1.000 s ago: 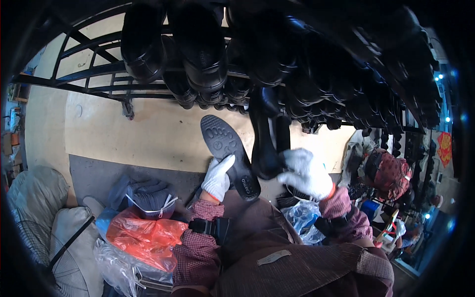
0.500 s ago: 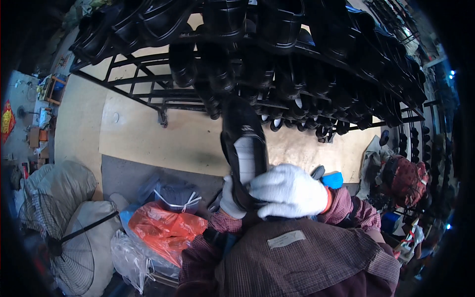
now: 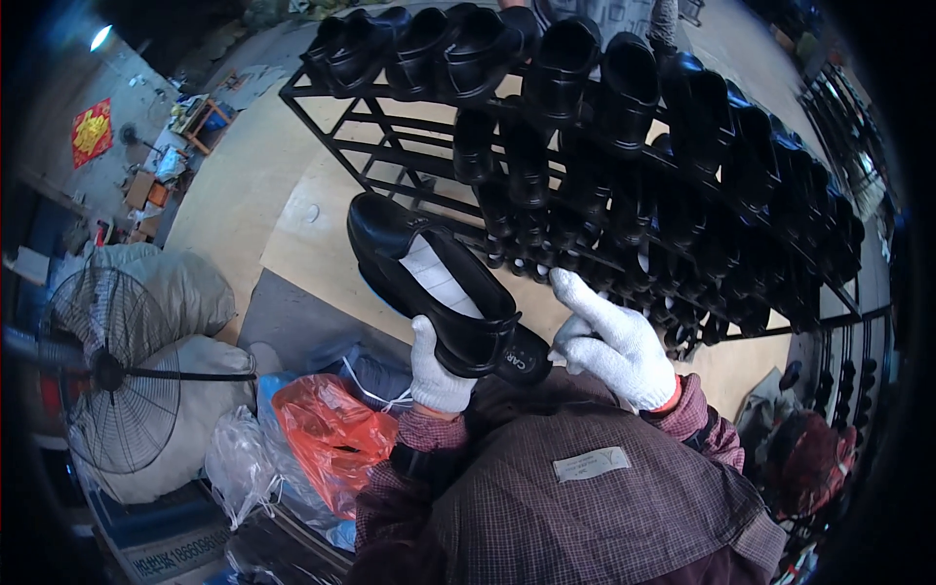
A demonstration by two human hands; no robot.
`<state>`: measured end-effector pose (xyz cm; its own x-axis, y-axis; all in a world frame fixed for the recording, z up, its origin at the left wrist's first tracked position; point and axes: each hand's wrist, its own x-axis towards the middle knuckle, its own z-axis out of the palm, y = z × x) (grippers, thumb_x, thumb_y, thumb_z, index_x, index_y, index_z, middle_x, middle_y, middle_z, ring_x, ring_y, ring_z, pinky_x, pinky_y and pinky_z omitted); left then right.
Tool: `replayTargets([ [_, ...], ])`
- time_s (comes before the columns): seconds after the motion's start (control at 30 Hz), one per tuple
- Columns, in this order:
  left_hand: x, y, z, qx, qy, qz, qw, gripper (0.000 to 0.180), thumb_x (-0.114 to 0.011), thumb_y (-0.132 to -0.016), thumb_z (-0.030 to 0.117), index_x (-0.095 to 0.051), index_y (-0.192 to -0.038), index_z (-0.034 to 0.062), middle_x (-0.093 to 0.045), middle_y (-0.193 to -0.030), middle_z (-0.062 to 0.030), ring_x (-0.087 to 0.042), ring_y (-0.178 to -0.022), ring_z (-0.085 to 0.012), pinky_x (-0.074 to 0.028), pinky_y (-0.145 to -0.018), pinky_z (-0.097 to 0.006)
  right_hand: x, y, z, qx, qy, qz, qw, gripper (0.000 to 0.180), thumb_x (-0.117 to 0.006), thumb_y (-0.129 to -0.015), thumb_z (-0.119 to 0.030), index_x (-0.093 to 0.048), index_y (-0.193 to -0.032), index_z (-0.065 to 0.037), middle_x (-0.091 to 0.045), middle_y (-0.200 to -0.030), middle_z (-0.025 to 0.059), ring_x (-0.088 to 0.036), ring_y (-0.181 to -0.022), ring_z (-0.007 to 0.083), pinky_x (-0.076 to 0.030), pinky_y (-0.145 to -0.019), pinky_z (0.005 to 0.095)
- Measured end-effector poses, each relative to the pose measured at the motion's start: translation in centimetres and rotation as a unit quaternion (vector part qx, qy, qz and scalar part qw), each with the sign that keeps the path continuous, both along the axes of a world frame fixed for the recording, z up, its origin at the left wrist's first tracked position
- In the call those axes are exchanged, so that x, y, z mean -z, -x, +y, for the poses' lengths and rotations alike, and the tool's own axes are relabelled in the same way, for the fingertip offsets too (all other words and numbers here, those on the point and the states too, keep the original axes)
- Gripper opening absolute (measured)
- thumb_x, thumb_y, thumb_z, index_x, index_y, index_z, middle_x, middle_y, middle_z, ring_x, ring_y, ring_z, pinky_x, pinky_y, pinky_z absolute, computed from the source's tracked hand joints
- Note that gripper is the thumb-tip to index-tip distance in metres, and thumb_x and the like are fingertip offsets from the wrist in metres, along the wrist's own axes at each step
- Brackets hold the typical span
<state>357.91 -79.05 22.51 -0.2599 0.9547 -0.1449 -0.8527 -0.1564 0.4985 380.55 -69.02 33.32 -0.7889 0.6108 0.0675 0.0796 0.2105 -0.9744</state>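
My left hand (image 3: 441,375), in a white knit glove, grips a black shoe (image 3: 378,226) by its heel end. The shoe's toe points up and to the left, and white lining shows through its opening. A flat, rounded black piece (image 3: 526,359) with pale printing, like the heel end of an insole, sticks out past the shoe's heel. My right hand (image 3: 619,351), gloved in white too, is just right of that piece. Its index finger is stretched out, its fingers are apart and nothing shows in them.
A black metal rack (image 3: 341,127) full of black shoes stands in front. To the left are a floor fan (image 3: 109,373), pale sacks (image 3: 185,292), an orange plastic bag (image 3: 331,429) and a clear bag (image 3: 239,453). A reddish bundle (image 3: 809,458) lies at right. Someone stands behind the rack.
The shoe has swung from upright to tilted left. My right hand has come off its heel and moved right. The view has turned, so the rack appears farther right.
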Motion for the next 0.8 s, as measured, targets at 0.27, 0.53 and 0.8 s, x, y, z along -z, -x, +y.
replayTargets([
  [0.27, -2.1, 1.8, -0.3, -0.064, -0.015, -0.03, 0.997, 0.08, -0.068, -0.093, 0.05, -0.037, -0.153, 0.0064, -0.048, -0.151, -0.0136, -0.049, -0.137, -0.0323, -0.042, -0.115, -0.049, -1.6, 2.9, 1.4, -0.062, -0.033, 0.046, 0.997, 0.063, -0.06, -0.098, -0.015, -0.037, -0.155, -0.004, -0.07, -0.087, 0.0082, -0.066, -0.076, 0.0159, -0.053, -0.08, 0.0291],
  [0.53, -5.6, 2.2, 1.3, -0.136, 0.027, 0.035, 0.99, 0.073, -0.057, -0.098, 0.056, -0.039, -0.153, 0.0125, -0.052, -0.148, -0.012, -0.053, -0.132, -0.0361, -0.043, -0.112, -0.055, -2.1, 4.5, 3.3, -0.106, -0.139, 0.049, 0.983, 0.061, -0.061, -0.097, -0.019, -0.041, -0.154, -0.007, -0.071, -0.09, 0.0126, -0.068, -0.076, 0.0228, -0.055, -0.079, 0.0327],
  [0.8, -5.3, 7.5, 1.3, -0.131, -0.036, -0.187, 0.973, 0.065, -0.049, -0.1, 0.06, -0.047, -0.147, 0.0142, -0.059, -0.138, -0.0135, -0.06, -0.121, -0.0365, -0.047, -0.108, -0.055, -1.5, 4.2, 3.7, 0.033, 0.085, 0.078, 0.993, 0.065, -0.06, -0.095, -0.009, -0.036, -0.155, 0.0, -0.071, -0.092, 0.0117, -0.066, -0.082, 0.0147, -0.053, -0.082, 0.0279],
])
